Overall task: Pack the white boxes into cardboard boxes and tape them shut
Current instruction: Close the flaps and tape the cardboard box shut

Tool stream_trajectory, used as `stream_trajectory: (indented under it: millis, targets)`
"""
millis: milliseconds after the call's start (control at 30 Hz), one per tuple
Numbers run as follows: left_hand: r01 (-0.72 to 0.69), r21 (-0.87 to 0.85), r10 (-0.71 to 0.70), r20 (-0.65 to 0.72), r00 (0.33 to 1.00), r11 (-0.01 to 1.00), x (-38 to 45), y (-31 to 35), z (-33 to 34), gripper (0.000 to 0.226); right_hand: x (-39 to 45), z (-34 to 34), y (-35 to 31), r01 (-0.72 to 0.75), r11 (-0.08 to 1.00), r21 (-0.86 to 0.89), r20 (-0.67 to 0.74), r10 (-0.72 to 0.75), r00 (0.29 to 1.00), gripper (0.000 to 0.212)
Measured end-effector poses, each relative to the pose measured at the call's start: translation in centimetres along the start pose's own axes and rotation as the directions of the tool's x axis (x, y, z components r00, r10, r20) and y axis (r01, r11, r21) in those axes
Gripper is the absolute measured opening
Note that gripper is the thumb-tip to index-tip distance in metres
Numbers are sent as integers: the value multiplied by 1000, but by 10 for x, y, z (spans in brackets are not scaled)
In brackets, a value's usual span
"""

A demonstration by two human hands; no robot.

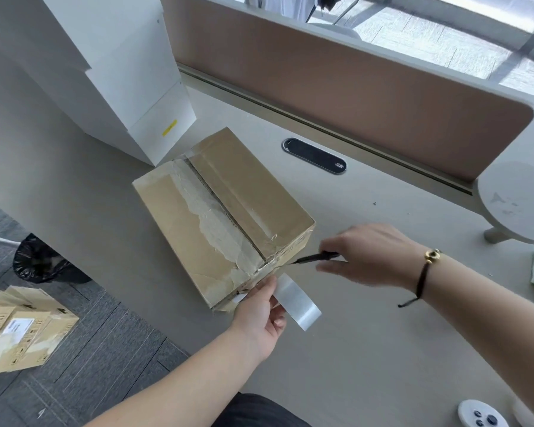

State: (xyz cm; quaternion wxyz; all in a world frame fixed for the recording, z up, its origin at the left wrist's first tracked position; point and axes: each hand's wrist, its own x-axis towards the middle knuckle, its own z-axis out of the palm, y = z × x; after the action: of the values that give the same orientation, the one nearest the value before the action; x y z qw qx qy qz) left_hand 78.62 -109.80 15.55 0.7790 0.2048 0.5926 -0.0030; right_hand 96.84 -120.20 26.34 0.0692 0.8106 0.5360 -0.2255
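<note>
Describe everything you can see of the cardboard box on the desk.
The cardboard box is brown, worn and creased, lying flat on the grey desk at an angle to its edge. Its top flaps are closed, with wrinkled clear tape along the centre seam and torn patches beside it. At its near end, the left hand holds a strip of tape hanging from the corner, while the right hand brings a black blade to that edge.

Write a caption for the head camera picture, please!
Left hand holds the tape roll while right hand cuts it with scissors at the cardboard box.
</note>
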Motion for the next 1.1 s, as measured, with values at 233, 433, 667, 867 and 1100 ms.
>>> stream_trajectory:
  millis: [233, 433, 667, 867, 1100]
  targets:
    - [-6, 3, 6, -14, 1000, 1000, 3, -1, 1, 35, 47, -21, -26, 170, 945, -278, 46, -163, 986, 42]
    - [-1, -1, 1, -23, 1000, 1000, 0, 0, 2, 28, 60, -17, -38, 199, 929, -311, 63, -188, 980, 44]
    - [-1, -3, 1, -26, 1000, 1000, -4, 1, 2, 25, 64, -14, -50, 208, 900, -382, 36, -211, 977, 43]
    - [-6, -8, 6, -27, 1000, 1000, -7, 3, 2, 18, 64, -15, -58, 225, 866, -447, 18, -243, 970, 37]
    - [-22, -2, 22, -39, 999, 1000, -6, 4, 2, 18, 57, -23, -45, 192, 860, -472, 22, -206, 978, 40]
